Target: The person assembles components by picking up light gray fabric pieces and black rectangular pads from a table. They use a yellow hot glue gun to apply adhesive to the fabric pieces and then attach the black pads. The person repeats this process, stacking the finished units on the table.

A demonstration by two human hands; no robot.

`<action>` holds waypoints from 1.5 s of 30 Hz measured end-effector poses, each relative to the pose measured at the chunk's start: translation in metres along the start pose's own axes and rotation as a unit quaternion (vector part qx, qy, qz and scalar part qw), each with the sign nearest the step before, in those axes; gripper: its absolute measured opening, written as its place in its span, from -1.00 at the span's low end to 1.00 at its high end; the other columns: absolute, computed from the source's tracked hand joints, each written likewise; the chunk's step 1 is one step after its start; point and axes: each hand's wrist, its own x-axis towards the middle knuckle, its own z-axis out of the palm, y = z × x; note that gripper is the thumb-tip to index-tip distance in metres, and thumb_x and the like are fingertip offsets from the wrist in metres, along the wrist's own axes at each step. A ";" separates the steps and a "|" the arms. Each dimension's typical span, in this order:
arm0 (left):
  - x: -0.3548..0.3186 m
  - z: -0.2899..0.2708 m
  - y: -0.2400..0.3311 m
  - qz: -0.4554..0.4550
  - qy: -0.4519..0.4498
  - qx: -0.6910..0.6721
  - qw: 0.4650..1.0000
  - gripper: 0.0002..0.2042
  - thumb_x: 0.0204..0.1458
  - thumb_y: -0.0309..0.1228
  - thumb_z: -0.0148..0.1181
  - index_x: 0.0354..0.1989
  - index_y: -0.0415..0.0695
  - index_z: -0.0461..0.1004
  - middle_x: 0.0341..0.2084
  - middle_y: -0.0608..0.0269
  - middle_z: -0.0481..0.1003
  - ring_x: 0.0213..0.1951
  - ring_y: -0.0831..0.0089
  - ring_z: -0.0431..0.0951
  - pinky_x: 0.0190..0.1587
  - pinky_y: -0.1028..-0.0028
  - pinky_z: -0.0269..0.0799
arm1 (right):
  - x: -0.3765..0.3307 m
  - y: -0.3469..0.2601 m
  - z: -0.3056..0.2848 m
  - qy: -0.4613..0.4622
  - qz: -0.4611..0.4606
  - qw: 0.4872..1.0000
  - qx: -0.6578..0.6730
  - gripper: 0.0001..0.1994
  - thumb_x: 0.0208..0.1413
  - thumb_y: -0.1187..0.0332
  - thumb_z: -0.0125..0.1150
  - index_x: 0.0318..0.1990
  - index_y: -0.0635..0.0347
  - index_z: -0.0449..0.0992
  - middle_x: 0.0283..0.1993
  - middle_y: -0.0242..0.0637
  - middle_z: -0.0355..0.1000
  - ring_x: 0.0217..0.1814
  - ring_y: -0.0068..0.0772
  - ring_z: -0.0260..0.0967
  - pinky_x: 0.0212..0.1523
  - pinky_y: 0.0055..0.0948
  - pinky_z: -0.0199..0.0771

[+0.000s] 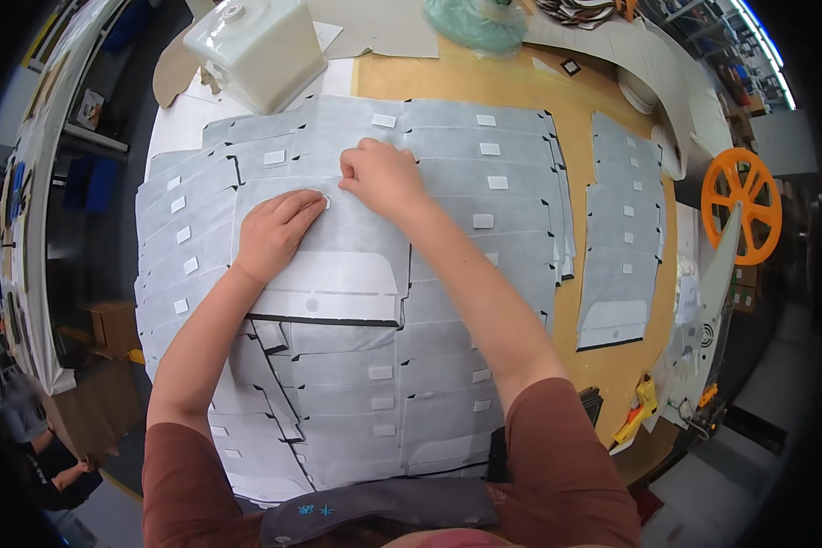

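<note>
Many overlapping grey sheet panels (356, 219) cover the bench before me, each with a small white rectangular patch. On a middle panel, my left hand (279, 236) rests palm down with its fingers drawn together. Their tips are at a small white patch (327, 203), partly hidden by them. My right hand (384, 180) is curled in a pinch just up and right of it, touching the same area. Whatever lies between its fingertips is hidden. Below both hands, the panel ends in a white curved section (324, 279) with a black lower edge.
A white plastic container (256, 55) stands at the far left, a green plastic-wrapped roll (477, 23) at the back. To the right lie another column of panels (616, 237), a yellow tape cutter (637, 411) and a machine with an orange reel (742, 205). Another person (55, 470) is at lower left.
</note>
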 end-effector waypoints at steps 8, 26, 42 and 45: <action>0.003 -0.020 0.004 -0.014 0.027 0.018 0.999 -0.65 -0.06 -0.41 0.33 -0.03 -0.02 0.57 -0.09 0.46 0.57 -0.04 0.42 0.58 0.04 0.33 0.46 | -0.011 -0.014 -0.002 0.073 -0.099 0.988 0.090 -0.84 0.15 0.25 0.30 -0.27 0.06 0.45 -0.34 -0.36 0.49 -0.29 -0.21 0.45 -0.25 -0.21 0.34; 0.025 -0.242 0.157 -0.281 -0.241 -0.462 0.806 -0.75 0.16 -0.28 0.32 -0.29 -0.25 0.50 -0.50 0.33 0.38 -0.44 0.57 0.32 -0.35 0.50 0.26 | -0.184 -0.114 -0.182 -0.170 -0.081 0.864 0.466 -0.84 0.20 0.27 0.25 -0.28 0.12 0.44 -0.60 -0.56 0.30 -0.54 -0.70 0.08 -0.50 -0.53 0.06; -0.029 -0.355 0.268 -0.271 -0.264 -0.518 0.767 -0.79 0.00 -0.54 0.23 -0.17 -0.32 0.49 -0.32 0.32 0.44 -0.24 0.59 0.37 -0.17 0.54 0.27 | -0.331 -0.192 -0.236 -0.143 -0.101 0.878 0.445 -0.78 0.18 0.20 0.27 -0.24 0.17 0.50 -0.64 -0.51 0.33 -0.56 -0.64 0.12 -0.47 -0.50 0.15; -0.035 -0.366 0.280 -0.264 -0.278 -0.505 0.773 -0.76 0.00 -0.54 0.22 -0.13 -0.32 0.49 -0.32 0.36 0.46 -0.24 0.61 0.38 -0.16 0.55 0.28 | -0.349 -0.201 -0.238 -0.133 -0.093 0.880 0.446 -0.77 0.18 0.19 0.29 -0.24 0.17 0.51 -0.63 -0.50 0.34 -0.54 -0.64 0.13 -0.45 -0.50 0.16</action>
